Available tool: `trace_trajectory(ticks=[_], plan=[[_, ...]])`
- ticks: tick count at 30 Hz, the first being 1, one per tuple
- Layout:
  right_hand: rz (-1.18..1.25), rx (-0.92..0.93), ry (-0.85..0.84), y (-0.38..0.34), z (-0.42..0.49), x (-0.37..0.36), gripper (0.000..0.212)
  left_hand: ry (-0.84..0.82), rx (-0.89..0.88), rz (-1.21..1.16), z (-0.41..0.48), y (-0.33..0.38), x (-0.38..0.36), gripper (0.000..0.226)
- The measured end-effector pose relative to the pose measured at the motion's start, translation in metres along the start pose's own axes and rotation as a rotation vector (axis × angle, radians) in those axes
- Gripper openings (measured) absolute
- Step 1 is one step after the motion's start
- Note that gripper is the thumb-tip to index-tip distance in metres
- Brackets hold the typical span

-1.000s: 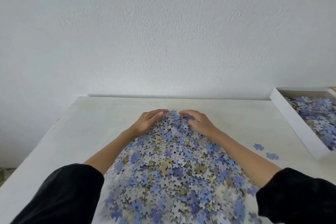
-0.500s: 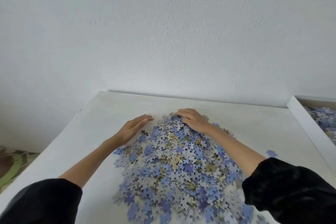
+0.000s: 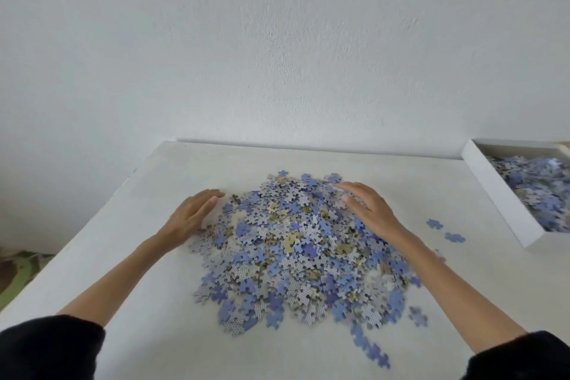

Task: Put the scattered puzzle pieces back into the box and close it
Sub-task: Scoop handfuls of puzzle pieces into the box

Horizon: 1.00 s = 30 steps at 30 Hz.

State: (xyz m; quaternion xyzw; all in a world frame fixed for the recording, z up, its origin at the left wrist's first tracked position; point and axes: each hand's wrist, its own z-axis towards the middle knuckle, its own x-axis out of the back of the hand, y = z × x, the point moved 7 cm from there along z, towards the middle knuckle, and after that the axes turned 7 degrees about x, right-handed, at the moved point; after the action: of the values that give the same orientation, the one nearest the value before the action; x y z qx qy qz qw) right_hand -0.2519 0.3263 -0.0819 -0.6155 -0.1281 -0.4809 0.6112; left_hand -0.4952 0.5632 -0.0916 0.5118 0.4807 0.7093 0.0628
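In front of me a white textured wall (image 3: 277,40) fills the upper half of the view, and below it the pale counter (image 3: 148,333) runs from its far edge to the bottom of the frame. Mid-counter lies the big pile of puzzle pieces (image 3: 296,256), blue, grey-backed and yellowish, heaped loosely and thinning out toward the near right. The white box (image 3: 501,194) sits open at the far right of the counter, partly cut off by the frame, well apart from the pile, with a layer of boxed pieces (image 3: 539,191) already inside. My left hand (image 3: 192,214) lies flat on the counter against the pile's left edge, fingers straight and together, its grip open and holding nothing. My right hand (image 3: 368,207) rests palm down on the pile's far right part, fingers stretched over the pieces, its grip likewise open. Black sleeves (image 3: 52,348) cover both forearms near me. Two stray blue pieces (image 3: 434,223) lie on bare counter between the pile and the box.
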Motion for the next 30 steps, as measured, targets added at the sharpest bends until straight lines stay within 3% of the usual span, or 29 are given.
trace_trajectory(ticks=[4, 8, 11, 15, 21, 30], plan=[[0.027, -0.080, 0.006, 0.003, -0.039, -0.001, 0.046, 0.044, 0.059, 0.121, -0.021, -0.006, -0.015, 0.106], [-0.071, -0.088, -0.032, -0.010, -0.061, -0.013, 0.092, 0.023, 0.053, 0.261, -0.036, 0.017, -0.049, 0.108], [-0.140, -0.101, -0.023, -0.016, -0.058, -0.023, 0.106, -0.010, 0.038, 0.192, -0.039, 0.038, -0.067, 0.106], [-0.091, -0.092, 0.001, -0.028, -0.058, -0.012, 0.107, -0.027, -0.041, 0.249, -0.037, 0.057, -0.064, 0.102], [-0.164, 0.024, -0.199, -0.044, -0.113, -0.014, 0.095, -0.196, -0.341, 0.437, -0.074, 0.076, -0.077, 0.098], [-0.348, 0.042, -0.270, -0.056, -0.164, -0.043, 0.106, -0.188, -0.467, 0.558, -0.098, 0.088, -0.114, 0.106]])
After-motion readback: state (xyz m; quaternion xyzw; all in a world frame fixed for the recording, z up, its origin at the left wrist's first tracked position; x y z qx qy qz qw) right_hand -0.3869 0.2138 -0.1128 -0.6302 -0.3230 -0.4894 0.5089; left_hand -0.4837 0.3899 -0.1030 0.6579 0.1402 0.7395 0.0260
